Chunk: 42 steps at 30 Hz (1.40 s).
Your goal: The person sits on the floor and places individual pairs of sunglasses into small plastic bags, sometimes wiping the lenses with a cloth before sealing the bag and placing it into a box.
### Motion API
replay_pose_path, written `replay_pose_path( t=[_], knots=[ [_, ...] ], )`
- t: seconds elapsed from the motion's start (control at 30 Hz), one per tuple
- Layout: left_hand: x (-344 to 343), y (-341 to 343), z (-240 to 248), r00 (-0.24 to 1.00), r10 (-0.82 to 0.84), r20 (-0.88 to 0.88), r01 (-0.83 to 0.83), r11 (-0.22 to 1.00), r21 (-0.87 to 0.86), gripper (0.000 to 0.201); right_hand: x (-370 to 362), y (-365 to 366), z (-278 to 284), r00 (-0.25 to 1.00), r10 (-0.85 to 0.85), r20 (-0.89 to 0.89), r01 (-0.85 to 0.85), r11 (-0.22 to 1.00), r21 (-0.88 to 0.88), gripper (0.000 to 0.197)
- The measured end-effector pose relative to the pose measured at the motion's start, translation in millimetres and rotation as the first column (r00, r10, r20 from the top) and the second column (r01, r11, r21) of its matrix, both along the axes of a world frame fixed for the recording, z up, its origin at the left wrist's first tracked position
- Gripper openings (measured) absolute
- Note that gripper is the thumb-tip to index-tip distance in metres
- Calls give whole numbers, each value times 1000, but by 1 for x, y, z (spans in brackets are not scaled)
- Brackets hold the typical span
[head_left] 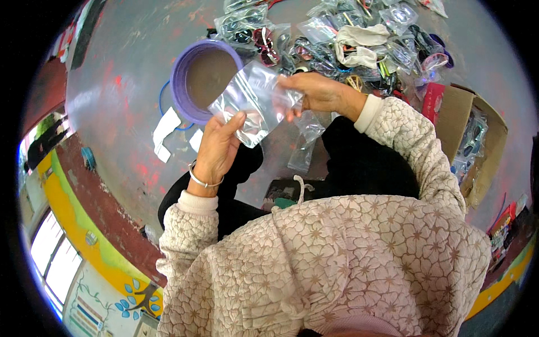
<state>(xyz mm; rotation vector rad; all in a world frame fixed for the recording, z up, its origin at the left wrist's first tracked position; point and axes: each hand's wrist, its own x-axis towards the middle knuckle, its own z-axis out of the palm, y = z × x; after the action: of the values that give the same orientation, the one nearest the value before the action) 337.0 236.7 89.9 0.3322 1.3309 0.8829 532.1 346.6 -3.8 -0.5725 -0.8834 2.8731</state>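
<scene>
A clear plastic bag (255, 92) is stretched between my two hands above the floor. My left hand (220, 143) pinches its lower left part between thumb and fingers. At the upper right edge, my right hand (320, 92) grips the same bag, with some fingers behind the film. No item inside the bag can be made out. Beyond the bag stands a round purple basin (178, 84) of murky brown water. A second, crumpled clear bag (306, 140) lies below my right hand, between my knees.
Bagged sunglasses (265, 46) and other bagged items are heaped at the far right, with a pale cloth (362, 42) on top. An open cardboard box (457, 115) holding clear bags stands at right. White strips (167, 132) lie on the floor left of the basin.
</scene>
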Motion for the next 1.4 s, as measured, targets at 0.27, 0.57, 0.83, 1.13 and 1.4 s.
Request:
replay_pose_path(
  t=[0.27,0.57,0.83,1.13,1.4],
  knots=[
    [15,11,11,993,51,-109,-36,990,135,32,-5,5,-31,985,-169,-12,166,974,-152,47],
    [2,9,13,908,84,-411,-66,996,59,7,15,31,-39,972,-234,31,232,971,65,23],
    [-7,3,7,916,186,-355,-160,982,100,9,19,29,-9,932,-322,166,273,925,263,20],
    [-15,3,-11,916,180,-359,-159,983,88,14,19,23,-5,940,-262,218,177,922,345,18],
    [14,6,-5,607,9,-795,315,915,251,26,-15,8,12,896,-440,58,125,375,919,25]
  ],
)
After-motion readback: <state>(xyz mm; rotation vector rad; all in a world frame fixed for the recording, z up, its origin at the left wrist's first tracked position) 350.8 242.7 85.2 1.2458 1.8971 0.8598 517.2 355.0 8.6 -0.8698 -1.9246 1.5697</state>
